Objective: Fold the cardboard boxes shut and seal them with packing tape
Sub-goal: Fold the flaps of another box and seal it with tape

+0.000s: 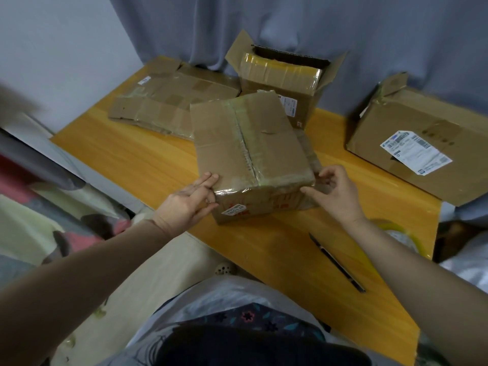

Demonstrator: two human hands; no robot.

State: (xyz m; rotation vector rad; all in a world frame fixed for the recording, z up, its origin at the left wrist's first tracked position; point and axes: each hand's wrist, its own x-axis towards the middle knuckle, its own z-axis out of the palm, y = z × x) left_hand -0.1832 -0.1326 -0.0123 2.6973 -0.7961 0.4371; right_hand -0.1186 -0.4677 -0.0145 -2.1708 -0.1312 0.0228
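Observation:
A small cardboard box [248, 154] stands in the middle of the wooden table [148, 159], its top flaps folded shut with clear tape along the centre seam and over the near edge. My left hand [192, 202] lies flat against the box's near left corner, fingers straight on the top flap. My right hand [335, 191] is at the near right corner, thumb and fingers pinching the tape end there. A roll of yellowish packing tape [398, 233] lies on the table at the right, partly hidden by my right forearm.
An open box [285, 80] stands behind, flaps up. Flattened cardboard [169, 104] lies at the back left. A larger box with a shipping label [422, 143] sits at the right. A dark utility knife [335, 262] lies near the table's front edge. A grey curtain hangs behind.

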